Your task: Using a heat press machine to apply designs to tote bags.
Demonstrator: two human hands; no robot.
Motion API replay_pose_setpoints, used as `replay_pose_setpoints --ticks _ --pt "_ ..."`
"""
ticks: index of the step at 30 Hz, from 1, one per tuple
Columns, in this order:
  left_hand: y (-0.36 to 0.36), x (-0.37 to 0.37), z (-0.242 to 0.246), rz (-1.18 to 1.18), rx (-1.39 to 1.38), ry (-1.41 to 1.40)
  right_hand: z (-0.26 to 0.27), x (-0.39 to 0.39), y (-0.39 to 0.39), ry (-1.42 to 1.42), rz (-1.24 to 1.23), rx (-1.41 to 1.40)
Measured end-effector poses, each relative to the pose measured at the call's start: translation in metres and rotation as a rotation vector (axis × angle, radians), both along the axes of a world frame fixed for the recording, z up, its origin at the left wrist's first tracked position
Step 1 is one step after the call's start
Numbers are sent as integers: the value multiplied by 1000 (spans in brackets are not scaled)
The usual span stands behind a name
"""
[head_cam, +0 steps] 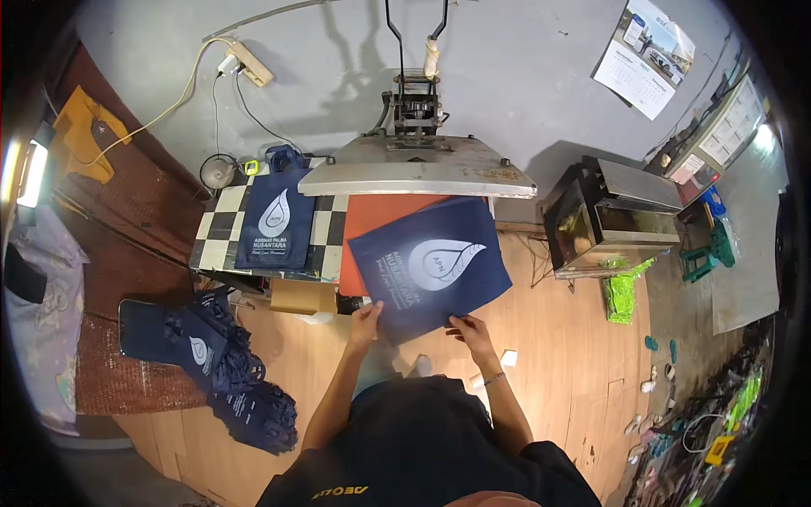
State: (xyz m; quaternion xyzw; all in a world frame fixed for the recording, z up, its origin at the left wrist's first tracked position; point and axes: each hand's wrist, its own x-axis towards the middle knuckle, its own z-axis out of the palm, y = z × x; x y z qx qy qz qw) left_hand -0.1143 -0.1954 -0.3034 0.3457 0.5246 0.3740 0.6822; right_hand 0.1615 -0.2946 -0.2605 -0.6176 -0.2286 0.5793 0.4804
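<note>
A navy fabric bag [462, 298] with a white leaf print and lettering lies tilted over the orange-red pad [356, 266] of a heat press. My left hand [365, 326] pinches its near left edge, and my right hand [470, 336] grips the near edge farther right. Behind the bag, the metal upper plate [418, 180] of the press is raised; it hides part of the pad. To the left, another navy bag [274, 234] with the same print lies flat on a checkered table [209, 244], handles toward the wall.
Lower left, a heap of navy bags [234, 355] sits partly on a woven brown surface [152, 390]. A glass tank [608, 234] stands right, near bright green plastic packets [621, 295]. Cords run from a power strip [252, 63]. Scraps and cups lie on the wooden floor [557, 355].
</note>
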Motion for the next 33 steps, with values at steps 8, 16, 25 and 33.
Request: replay_pose_setpoints --ticks 8,16,25,33 --pt "-31 -26 23 9 56 80 -14 6 -16 271 -237 52" --pt "-67 -41 66 57 112 -83 33 -10 -12 389 -420 437" --pt "-83 -78 114 200 176 -811 148 -71 -26 442 -339 582" --pt "-131 -203 88 272 -22 -1122 204 -190 -34 675 -89 439"
